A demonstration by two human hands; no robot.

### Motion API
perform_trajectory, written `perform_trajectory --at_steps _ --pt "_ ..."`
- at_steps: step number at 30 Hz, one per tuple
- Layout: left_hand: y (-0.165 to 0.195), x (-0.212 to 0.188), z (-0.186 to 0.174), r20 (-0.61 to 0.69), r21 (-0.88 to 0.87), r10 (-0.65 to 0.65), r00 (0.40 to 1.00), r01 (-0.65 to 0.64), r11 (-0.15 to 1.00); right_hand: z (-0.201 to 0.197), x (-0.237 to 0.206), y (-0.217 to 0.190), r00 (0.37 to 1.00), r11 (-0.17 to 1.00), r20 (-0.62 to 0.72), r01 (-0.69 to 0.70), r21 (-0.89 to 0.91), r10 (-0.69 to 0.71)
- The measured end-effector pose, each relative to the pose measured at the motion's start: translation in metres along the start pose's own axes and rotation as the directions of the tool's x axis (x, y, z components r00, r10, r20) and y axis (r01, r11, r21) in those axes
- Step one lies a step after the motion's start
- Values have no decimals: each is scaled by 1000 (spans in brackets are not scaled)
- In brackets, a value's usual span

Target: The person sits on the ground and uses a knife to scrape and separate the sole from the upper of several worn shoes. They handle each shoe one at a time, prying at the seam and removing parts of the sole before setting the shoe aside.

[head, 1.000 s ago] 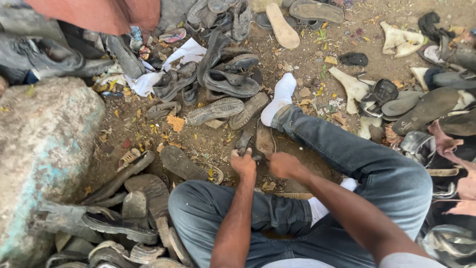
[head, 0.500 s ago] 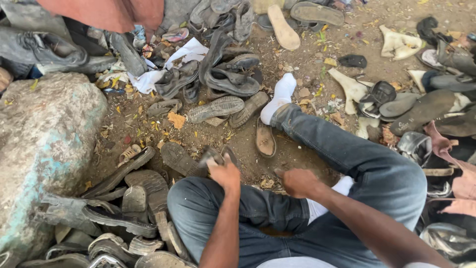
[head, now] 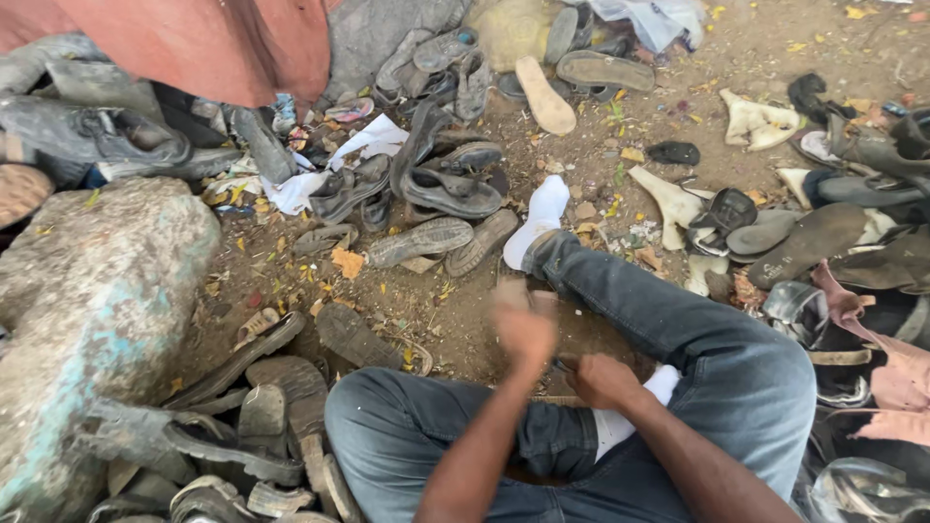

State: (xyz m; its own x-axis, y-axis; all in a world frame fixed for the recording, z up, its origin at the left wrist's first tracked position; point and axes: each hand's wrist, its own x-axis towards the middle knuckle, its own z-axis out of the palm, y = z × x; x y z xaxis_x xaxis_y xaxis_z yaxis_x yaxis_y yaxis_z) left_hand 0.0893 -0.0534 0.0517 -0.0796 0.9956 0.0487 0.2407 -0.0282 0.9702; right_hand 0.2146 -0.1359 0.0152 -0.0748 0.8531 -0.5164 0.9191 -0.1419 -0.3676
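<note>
Left hand (head: 523,324), blurred, grip unreadable, now raised off the ground; right hand (head: 598,380) closed on something small and unclear; worn soles (head: 291,383) lie heaped unsorted.

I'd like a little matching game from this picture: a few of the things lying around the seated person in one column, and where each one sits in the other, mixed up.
Things:
1. white sock on the outstretched foot
2. large grey rock with blue-green paint patches
3. tan flat shoe sole
4. reddish cloth

Places:
A. top left corner
B. left side, beside worn soles
C. centre, at the end of the jeans leg
D. top centre, on bare dirt

Pairs: 1-C, 2-B, 3-D, 4-A
</note>
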Motion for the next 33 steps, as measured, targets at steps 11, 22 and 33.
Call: perform_trajectory --at_steps 11,22,33 --pt "-107 28 -18 49 -92 -479 876 481 872 -27 -15 10 997 999 70 -46 14 45" --pt "40 -26 -238 -770 -437 -30 638 -492 753 -34 -11 17 997 999 -80 -24 -46 20" --pt "-91 178 -91 -286 -653 -588 757 295 698 -2 20 12 998 998 -16 -56 -21 55"
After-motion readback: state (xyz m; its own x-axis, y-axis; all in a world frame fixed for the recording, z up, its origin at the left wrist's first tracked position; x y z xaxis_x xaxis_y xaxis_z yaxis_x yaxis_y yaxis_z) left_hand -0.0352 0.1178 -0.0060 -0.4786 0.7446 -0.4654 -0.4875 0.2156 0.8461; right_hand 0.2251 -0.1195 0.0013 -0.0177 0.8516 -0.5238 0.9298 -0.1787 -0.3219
